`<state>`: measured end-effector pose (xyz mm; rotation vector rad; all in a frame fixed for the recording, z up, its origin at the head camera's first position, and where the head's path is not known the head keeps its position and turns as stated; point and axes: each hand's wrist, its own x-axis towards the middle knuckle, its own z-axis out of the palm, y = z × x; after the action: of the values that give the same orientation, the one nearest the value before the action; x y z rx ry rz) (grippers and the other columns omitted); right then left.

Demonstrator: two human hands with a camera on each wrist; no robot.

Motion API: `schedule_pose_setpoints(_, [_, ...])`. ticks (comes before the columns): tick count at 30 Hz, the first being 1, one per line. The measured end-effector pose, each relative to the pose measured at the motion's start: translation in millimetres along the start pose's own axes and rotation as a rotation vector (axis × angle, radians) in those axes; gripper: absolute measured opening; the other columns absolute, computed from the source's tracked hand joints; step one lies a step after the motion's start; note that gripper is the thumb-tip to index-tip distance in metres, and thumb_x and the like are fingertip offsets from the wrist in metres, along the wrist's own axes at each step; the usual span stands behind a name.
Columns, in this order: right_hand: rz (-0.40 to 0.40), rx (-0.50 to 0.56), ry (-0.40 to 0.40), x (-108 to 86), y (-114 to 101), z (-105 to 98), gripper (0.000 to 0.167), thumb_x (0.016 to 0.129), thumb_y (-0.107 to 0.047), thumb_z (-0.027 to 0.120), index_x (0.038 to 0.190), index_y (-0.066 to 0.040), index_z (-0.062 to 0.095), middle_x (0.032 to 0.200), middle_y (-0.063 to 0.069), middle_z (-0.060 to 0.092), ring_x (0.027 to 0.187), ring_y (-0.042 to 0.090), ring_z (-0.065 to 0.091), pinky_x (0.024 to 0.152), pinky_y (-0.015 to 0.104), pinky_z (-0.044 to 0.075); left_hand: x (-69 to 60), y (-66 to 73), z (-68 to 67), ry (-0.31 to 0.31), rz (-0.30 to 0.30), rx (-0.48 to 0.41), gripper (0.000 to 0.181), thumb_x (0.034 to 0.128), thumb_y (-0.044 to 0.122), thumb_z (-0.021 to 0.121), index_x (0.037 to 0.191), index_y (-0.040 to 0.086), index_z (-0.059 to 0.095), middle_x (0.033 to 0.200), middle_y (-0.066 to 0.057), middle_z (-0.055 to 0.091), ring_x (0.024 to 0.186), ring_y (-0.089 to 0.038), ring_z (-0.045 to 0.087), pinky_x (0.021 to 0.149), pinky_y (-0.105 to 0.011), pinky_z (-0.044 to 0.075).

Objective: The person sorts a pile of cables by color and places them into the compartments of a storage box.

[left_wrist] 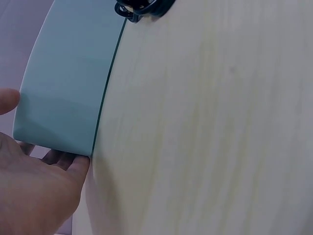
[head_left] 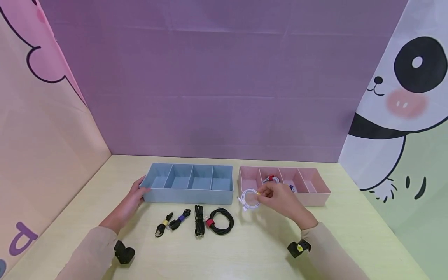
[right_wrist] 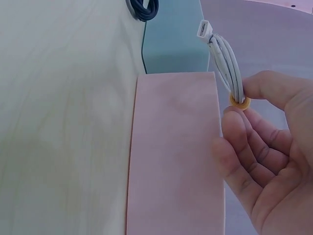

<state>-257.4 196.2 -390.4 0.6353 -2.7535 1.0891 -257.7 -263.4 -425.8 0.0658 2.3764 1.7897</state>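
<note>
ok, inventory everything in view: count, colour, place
Table: 1, pale wood-look, beneath everything
Blue box: 1, blue, left of centre
Pink box: 1, pink, right of blue box
Loose cables: 4, black, before blue box
Held cable: 1, white, by pink box front
Red-tied cable: 1, pale, pink box's second compartment from left
Mostly hidden item: 1, blue and white, third compartment
Backdrop: 1, purple, behind table
Side panels: 2, beige-pink left, pale green panda right
Wrist devices: 2, black, at wrists
Sleeves: 2, beige, forearms
Left hand: 1, gripping blue box's left end
Right hand: 1, pinching held cable
</note>
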Motion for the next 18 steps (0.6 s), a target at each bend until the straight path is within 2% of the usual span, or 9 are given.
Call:
schedule_pose_setpoints(12, [-0.016,0.042,0.060,3.0,-0.8,-4.5,0.009,0.086,-0.013,0.077,0.092,-0.007,0.072,0.077,-0.006,0.065,0.071,0.012,0.060,0.062,0.023,0.052,1.2,-0.3,0.2,0.001,-0.018,-0.013,0.073,0.1057,0.022,0.030,0.157,0.007,-0.019,0.161,-0.025,-0.018,0.148,-0.047,-0.005,0.118,-0.061,0.008])
schedule_pose_setpoints(18, [-0.014,0.024,0.096,5.7,-0.5,-6.9,0.009,0.085,-0.014,0.077,0.090,-0.008,0.072,0.075,-0.006,0.065,0.069,0.012,0.059,0.060,0.023,0.051,2.5,0.1,-0.4,0.005,-0.024,-0.016,0.073,0.1055,0.021,0.030,0.157,0.007,-0.019,0.161,-0.025,-0.019,0.148,-0.047,-0.006,0.119,-0.061,0.007])
